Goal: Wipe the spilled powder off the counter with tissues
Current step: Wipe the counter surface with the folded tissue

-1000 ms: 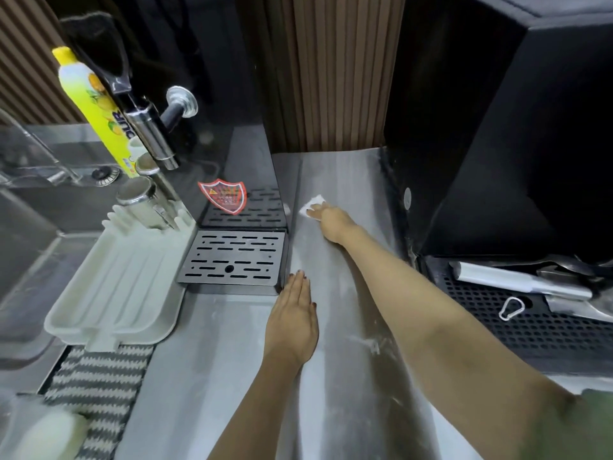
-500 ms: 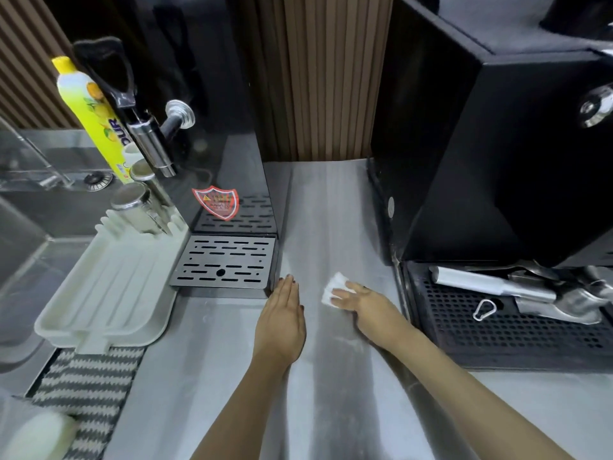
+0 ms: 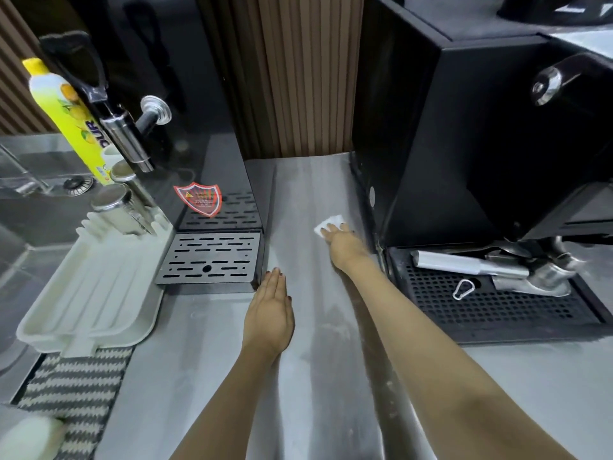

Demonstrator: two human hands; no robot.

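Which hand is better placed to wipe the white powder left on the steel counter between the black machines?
Right. The right hand presses the small white tissue onto the powder-dusted grey steel counter. The left hand lies flat near the slotted drip tray and holds no tissue.

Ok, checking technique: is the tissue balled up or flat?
Flat: the tissue lies on the counter, pressed under the right hand, fingers straight, far edge showing.
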